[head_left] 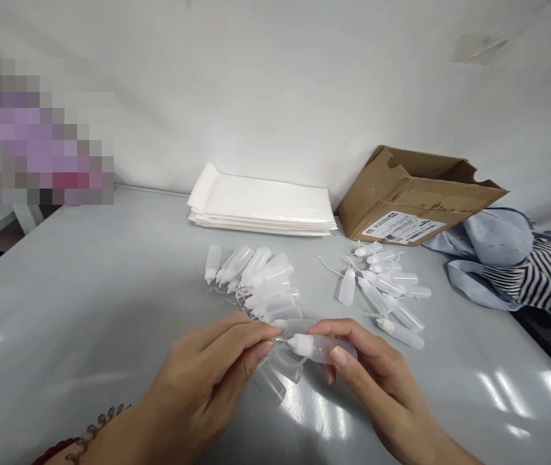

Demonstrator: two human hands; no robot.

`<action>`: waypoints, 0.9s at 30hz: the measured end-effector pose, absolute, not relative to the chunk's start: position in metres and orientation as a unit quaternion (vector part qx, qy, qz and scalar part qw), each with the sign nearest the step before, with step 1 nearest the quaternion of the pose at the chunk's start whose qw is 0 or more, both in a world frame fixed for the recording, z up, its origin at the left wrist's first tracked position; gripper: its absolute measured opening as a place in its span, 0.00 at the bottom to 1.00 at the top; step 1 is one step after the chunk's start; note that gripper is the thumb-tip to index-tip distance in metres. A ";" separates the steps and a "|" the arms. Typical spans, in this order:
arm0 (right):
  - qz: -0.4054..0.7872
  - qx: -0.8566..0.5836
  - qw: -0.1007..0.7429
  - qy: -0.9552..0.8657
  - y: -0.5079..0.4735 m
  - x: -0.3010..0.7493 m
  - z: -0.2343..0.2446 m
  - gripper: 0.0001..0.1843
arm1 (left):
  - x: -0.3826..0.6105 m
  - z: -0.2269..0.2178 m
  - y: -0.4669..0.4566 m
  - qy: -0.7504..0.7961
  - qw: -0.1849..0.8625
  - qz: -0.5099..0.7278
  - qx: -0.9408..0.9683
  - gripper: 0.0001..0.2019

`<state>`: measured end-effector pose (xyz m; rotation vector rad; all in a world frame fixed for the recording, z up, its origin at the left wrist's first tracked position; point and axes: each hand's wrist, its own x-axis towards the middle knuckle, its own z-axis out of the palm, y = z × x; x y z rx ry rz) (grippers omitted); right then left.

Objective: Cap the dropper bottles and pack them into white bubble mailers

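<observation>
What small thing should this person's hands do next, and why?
Perhaps the right hand should hold the bottle steady while the left hand works at the thin metal tip, because its fingertips are right at that tip, beyond the white nozzle.

Grey table [86,258], glossy, light streaking its top. Stack of white envelopes [270,197] lying near pale wall [256,84] — flap raised at left end. Just beside, open-topped cardboard box [369,194], printed label [404,227] on its side. Further right, light-blue cloth [498,239] and striped cloth [541,271], bunched together. Far left, purple shape [37,135] — too pixelated to tell.
</observation>
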<state>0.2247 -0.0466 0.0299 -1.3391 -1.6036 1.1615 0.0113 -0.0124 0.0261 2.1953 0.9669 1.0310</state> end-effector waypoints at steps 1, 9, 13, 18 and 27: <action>0.452 -0.521 0.365 -0.625 -0.047 0.225 0.030 0.11 | 0.011 0.026 -0.013 0.358 0.264 0.381 0.810 0.09; 0.429 -0.523 0.361 -0.642 -0.047 0.225 0.030 0.11 | 0.011 0.026 -0.013 0.359 0.259 0.373 0.815 0.10; 0.408 -0.530 0.359 -0.651 -0.047 0.225 0.030 0.11 | 0.012 0.026 -0.012 0.354 0.257 0.374 0.817 0.09; 0.388 -0.533 0.360 -0.660 -0.048 0.224 0.029 0.11 | 0.013 0.026 -0.012 0.349 0.261 0.373 0.819 0.10; 0.378 -0.532 0.363 -0.665 -0.048 0.223 0.029 0.11 | 0.011 0.025 -0.014 0.352 0.271 0.371 0.815 0.10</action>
